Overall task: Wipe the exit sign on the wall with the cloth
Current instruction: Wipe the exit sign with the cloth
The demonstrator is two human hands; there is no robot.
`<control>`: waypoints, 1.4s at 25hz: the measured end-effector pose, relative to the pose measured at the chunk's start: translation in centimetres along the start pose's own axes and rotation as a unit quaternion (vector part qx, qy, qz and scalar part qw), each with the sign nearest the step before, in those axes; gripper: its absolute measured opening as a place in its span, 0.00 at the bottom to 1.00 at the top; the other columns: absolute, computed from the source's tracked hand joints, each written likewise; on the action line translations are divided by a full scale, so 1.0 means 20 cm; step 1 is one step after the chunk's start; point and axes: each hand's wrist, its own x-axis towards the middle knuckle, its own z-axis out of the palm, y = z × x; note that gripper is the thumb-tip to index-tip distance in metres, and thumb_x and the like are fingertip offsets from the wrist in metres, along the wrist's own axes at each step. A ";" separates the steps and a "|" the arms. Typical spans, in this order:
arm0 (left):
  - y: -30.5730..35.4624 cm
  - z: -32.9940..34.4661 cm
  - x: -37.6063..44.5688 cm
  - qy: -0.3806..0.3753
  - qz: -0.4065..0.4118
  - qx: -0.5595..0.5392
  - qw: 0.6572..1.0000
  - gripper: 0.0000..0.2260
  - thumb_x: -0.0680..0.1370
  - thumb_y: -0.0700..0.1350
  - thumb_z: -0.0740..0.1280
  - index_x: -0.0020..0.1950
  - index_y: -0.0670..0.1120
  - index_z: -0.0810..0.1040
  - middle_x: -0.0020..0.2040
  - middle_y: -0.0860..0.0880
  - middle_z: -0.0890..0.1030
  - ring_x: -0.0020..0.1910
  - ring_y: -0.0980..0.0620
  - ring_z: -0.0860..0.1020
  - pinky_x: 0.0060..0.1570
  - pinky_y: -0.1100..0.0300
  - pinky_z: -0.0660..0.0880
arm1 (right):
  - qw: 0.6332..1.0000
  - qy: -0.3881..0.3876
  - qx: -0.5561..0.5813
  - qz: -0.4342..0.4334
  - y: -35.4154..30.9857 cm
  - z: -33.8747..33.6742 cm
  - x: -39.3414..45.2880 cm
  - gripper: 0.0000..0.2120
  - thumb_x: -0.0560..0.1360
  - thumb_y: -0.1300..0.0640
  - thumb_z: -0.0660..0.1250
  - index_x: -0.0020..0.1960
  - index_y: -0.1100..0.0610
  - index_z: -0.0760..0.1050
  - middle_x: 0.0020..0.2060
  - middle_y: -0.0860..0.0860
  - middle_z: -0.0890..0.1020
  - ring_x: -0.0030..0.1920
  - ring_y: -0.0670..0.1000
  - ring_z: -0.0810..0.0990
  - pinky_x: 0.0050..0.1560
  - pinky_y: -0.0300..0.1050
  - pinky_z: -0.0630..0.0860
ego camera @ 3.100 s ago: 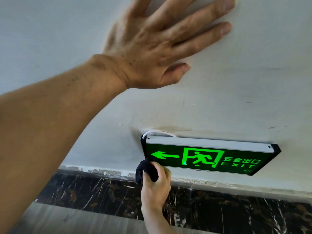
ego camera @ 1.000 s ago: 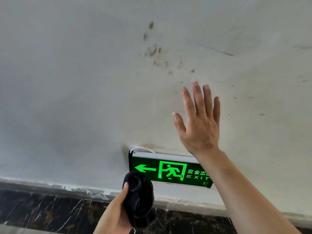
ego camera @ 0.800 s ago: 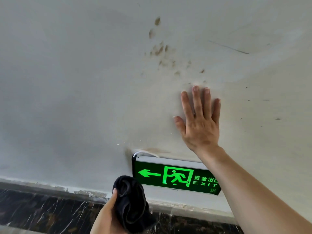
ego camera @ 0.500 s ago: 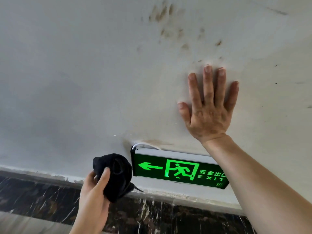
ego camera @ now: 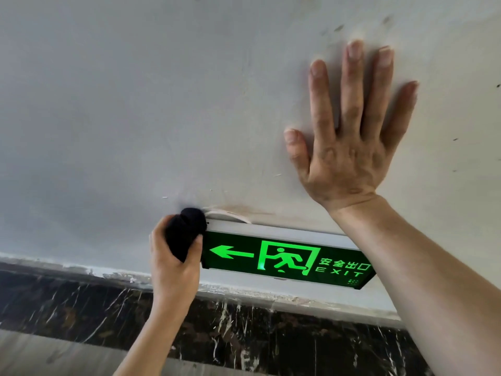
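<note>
A person's left hand (ego camera: 173,256) is clenched around a bunched black cloth (ego camera: 185,232) and presses it against the upper left corner of a lit green exit sign (ego camera: 287,257) mounted low on a pale grey wall (ego camera: 122,118). The right hand (ego camera: 344,147) lies flat on the wall above the sign's right half, fingers spread and pointing up, holding nothing; its forearm crosses in front of the sign's right end.

The sign sits just above a strip of dark veined marble skirting (ego camera: 244,329), its long axis running left to right and dipping a little toward the right in this view. A white cable (ego camera: 230,214) loops out behind the top edge, just right of the cloth.

From the cloth, almost the whole face stretches away to the right: arrow, running figure, then the lettering. The left hand is plainly the nearer one to the work, touching the sign's end, while the right appears to serve only as a brace. The wipe seems to be at its start, and a stroke along the face would likely travel rightward, toward the bracing forearm. The cable beside the cloth could snag if the stroke strays upward.
</note>
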 end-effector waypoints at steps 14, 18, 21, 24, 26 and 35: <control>-0.36 -0.03 -0.01 -0.178 -0.067 0.097 0.977 0.11 0.83 0.36 0.62 0.61 0.49 0.67 0.49 0.53 0.77 0.51 0.51 0.77 0.48 0.56 0.72 | 1.000 -0.007 -0.001 0.014 -0.01 -0.03 0.00 0.29 0.75 0.42 0.57 0.72 0.55 0.67 0.68 0.61 0.74 0.69 0.66 0.68 0.69 0.67 0.57; -0.49 -0.01 -0.05 -0.219 -0.104 0.151 0.958 0.11 0.83 0.38 0.63 0.62 0.51 0.68 0.50 0.56 0.77 0.56 0.48 0.77 0.53 0.55 0.74 | 1.000 -0.004 0.003 0.017 -0.01 -0.02 0.00 0.30 0.74 0.42 0.58 0.72 0.54 0.67 0.67 0.60 0.75 0.68 0.66 0.69 0.69 0.67 0.58; -0.59 0.03 -0.17 -0.351 -0.150 0.229 0.896 0.14 0.82 0.39 0.64 0.67 0.48 0.69 0.52 0.53 0.78 0.52 0.52 0.81 0.49 0.58 0.82 | 1.000 -0.005 0.005 0.014 -0.01 -0.02 0.00 0.30 0.73 0.42 0.59 0.72 0.54 0.68 0.67 0.60 0.75 0.68 0.66 0.69 0.68 0.67 0.58; -0.60 0.10 -0.33 -0.425 -0.223 0.200 0.854 0.16 0.82 0.40 0.65 0.68 0.49 0.70 0.54 0.53 0.80 0.52 0.54 0.81 0.52 0.57 0.82 | 1.000 -0.005 0.010 0.013 -0.01 -0.02 0.00 0.30 0.73 0.42 0.59 0.72 0.54 0.68 0.68 0.60 0.75 0.69 0.65 0.69 0.69 0.67 0.58; -0.56 0.12 -0.37 -0.412 -0.232 0.158 0.867 0.14 0.81 0.41 0.67 0.66 0.49 0.74 0.54 0.53 0.82 0.53 0.55 0.80 0.59 0.55 0.79 | 1.000 -0.006 0.019 0.007 -0.01 -0.02 0.00 0.29 0.75 0.42 0.57 0.72 0.54 0.67 0.68 0.60 0.74 0.69 0.65 0.67 0.69 0.67 0.57; -0.04 -0.05 -0.37 -0.275 -0.324 -0.188 0.885 0.19 0.71 0.45 0.75 0.60 0.44 0.79 0.52 0.45 0.87 0.52 0.45 0.85 0.56 0.45 0.80 | 0.997 -0.068 0.035 0.004 0.00 -0.06 0.01 0.29 0.76 0.42 0.56 0.74 0.54 0.62 0.71 0.60 0.70 0.72 0.62 0.60 0.71 0.65 0.52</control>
